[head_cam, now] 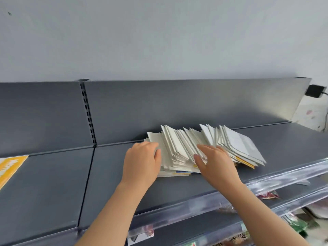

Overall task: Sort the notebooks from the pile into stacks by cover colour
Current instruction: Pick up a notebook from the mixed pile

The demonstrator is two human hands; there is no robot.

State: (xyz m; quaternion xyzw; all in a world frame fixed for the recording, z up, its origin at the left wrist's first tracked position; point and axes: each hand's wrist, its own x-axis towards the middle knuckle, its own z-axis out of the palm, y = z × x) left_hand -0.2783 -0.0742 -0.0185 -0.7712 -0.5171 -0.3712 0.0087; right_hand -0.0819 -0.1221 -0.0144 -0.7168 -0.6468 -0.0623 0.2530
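Head view, one only, wide-angle: worn camera facing forward and slightly down, near the grey shelf (53,183); notebook pile (181,146) mid-frame, wall (159,32) filling upper part.

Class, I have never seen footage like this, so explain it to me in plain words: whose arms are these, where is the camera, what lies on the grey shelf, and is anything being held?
There is no machine here: these are a person's two bare arms. The single picture comes from a camera worn on the person's head, looking forward and down. On the grey shelf lies a fanned pile of notebooks, mostly white, with yellow and blue edges showing. The left hand grips the pile's left end. The right hand rests on top with straight fingers, holding nothing. A yellow-orange cover lies apart at the far left.
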